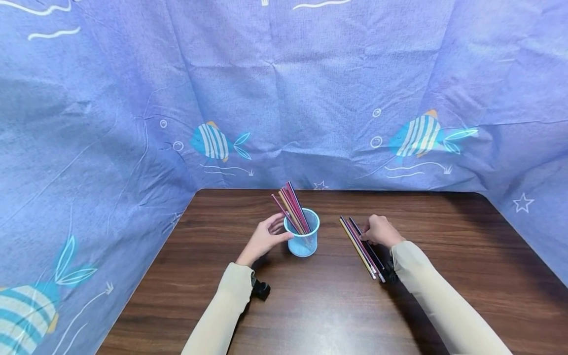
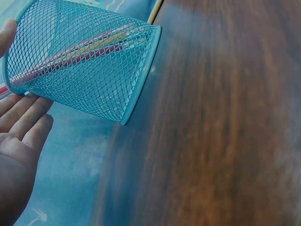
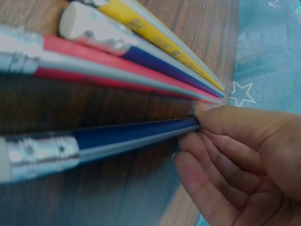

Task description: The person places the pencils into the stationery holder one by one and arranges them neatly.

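A light blue wire-mesh pencil cup [image 1: 303,246] stands upright on the table, with several pencils [image 1: 293,209] leaning out of its left side. My left hand [image 1: 265,240] holds the cup near the rim, thumb at the front and fingers round the far side. Through the mesh [image 2: 89,70] the pencils' lower ends show in the left wrist view. On the right, my right hand [image 1: 380,230] pinches a dark blue pencil [image 3: 131,137] between thumb and fingers, toward its far end. Beside it lie a red pencil [image 3: 113,73], a purple one [image 3: 162,62] and a yellow one [image 3: 155,36], eraser ends toward me.
The brown wood-grain table [image 1: 310,305] ends at a blue curtain [image 1: 310,98] with fish prints, hanging behind it and at the sides. A black wrist camera [image 1: 261,289] sits under the left wrist. The loose pencils lie a short way right of the cup.
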Available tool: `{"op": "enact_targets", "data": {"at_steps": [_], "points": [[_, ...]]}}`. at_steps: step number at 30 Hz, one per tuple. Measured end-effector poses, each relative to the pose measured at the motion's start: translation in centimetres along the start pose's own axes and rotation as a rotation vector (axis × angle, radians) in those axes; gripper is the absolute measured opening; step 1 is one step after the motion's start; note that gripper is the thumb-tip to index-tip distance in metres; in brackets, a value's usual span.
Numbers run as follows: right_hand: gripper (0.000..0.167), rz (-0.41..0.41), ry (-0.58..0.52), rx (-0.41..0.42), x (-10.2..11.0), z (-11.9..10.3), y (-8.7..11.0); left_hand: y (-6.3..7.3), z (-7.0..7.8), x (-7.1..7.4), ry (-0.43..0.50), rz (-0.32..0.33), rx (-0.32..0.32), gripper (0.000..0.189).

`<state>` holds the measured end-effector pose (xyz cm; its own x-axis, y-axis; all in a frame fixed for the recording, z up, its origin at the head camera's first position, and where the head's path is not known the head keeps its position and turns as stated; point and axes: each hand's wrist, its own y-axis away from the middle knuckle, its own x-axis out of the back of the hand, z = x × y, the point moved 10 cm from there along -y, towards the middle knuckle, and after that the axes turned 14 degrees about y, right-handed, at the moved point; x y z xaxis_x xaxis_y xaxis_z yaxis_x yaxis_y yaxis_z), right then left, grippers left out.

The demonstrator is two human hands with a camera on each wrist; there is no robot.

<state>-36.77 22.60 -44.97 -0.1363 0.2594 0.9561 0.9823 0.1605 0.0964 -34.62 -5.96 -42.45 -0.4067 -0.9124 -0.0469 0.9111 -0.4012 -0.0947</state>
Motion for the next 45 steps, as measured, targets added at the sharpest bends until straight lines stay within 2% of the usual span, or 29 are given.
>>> {"op": "enact_targets", "data": {"at_steps": [6, 16, 28, 35, 42, 45], "points": [[0.014, 0.001, -0.026, 0.001, -0.1, -0.1, 0.0, 0.0, -0.3, 0.2, -0.003, 0.005, 0.014, 0.067], [0.009, 0.0, -0.155, 0.018, -0.3, 0.4, -0.1, -0.2, -0.2, 0.1, 0.01, -0.009, -0.005, 0.066], [0.008, -0.014, -0.194, 0.023, -0.2, 0.4, -0.4, -0.1, -0.1, 0.0, 0.015, -0.015, -0.002, 0.066], [0.009, -0.02, -0.254, 0.024, 0.1, 0.3, -0.7, -0.1, 0.0, 0.0, 0.009, -0.013, -0.011, 0.067], [0.01, -0.007, -0.263, 0.057, 1.3, -0.5, -0.5, -1.1, -1.8, 0.8, 0.015, 0.01, -0.036, 0.065], [0.01, -0.002, -0.267, 0.062, 1.8, -0.9, -0.4, -1.2, -2.1, 0.9, 0.0, 0.02, -0.041, 0.066]]}}
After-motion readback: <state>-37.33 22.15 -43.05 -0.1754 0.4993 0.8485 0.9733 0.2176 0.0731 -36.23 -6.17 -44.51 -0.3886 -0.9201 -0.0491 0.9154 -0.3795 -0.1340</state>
